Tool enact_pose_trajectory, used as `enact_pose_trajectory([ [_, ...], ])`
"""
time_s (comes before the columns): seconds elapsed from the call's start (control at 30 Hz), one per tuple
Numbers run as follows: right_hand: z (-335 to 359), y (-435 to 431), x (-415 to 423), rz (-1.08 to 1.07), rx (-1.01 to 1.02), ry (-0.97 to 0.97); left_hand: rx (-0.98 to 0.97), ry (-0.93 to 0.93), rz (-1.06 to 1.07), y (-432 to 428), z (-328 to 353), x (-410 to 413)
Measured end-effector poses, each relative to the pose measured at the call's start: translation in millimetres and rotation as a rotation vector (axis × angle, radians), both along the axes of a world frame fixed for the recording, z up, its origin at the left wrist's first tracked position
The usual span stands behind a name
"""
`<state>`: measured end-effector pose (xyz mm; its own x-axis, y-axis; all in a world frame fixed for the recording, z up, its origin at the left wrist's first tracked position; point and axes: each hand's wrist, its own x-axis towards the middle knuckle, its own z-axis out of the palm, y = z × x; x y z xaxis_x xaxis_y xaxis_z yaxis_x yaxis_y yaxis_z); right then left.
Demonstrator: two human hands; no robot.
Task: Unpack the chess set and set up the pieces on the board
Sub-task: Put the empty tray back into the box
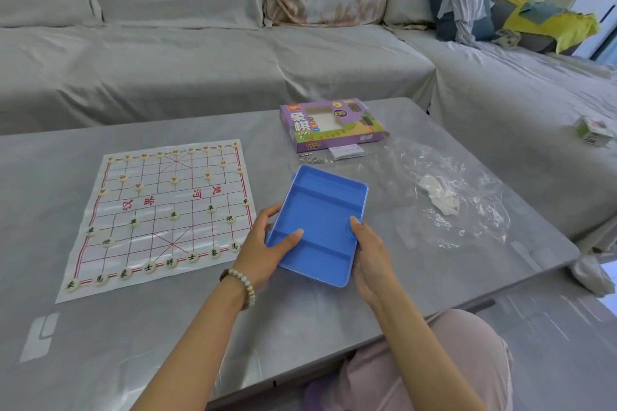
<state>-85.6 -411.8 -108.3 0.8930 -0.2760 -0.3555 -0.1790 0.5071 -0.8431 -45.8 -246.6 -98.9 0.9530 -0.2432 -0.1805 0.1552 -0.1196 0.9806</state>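
Both hands grip an empty blue plastic tray above the surface: left hand clasping its left edge, right hand its right; xiangqi board lies left.

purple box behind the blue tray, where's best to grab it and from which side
Probably pinch the purple box across its short width, coming from above, over the blue tray. It lies flat and face up on the table, so only its thin side walls offer a grip. Mind the white packet close by its near edge.
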Motion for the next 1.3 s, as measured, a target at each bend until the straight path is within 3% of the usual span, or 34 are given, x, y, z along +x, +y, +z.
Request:
enact_pose_trajectory([
  [0.27, 9.4, -8.7, 32.7, 0.182, -0.172, -0.046, 0.015, -0.010, 0.106, -7.7, 0.7, 28.8],
  [0.33, 10.3, -17.8, 53.0, 0.198, -0.414, -0.072, -0.003, 0.002, 0.196, -6.5, 1.4, 40.5],
  [0.47, -11.5, -58.3, 96.9, 0.341, -1.226, -0.037, 0.009, -0.047, 0.351, 2.9, 5.0, 61.7],
  [0.57, -30.8, -69.7, 98.3, 0.599, -1.522, 0.002, 0.042, -0.071, 0.385, 11.3, 4.5, 74.4],
  [0.67, -27.7, -60.4, 71.3, 0.637, -1.519, -0.082, 0.069, -0.086, 0.411, 16.5, 0.3, 84.5],
  [0.73, -18.9, -61.5, 67.0, 0.623, -1.422, -0.032, 0.094, -0.090, 0.420, 16.4, -3.6, 90.9],
  [0.9, 13.2, -97.1, 155.9, 0.106, -1.256, 0.055, 0.090, -0.070, 0.405, 8.2, -12.0, 104.3],
  [1.1, -10.1, -132.9, 275.0, 0.293, -1.260, 0.450, 0.068, -0.058, 0.406, 4.2, -18.2, 111.7],
  [1.3, -25.8, -128.9, 291.9, 0.262, -1.406, 0.728, 0.083, -0.046, 0.441, 11.4, -22.9, 118.5],
])
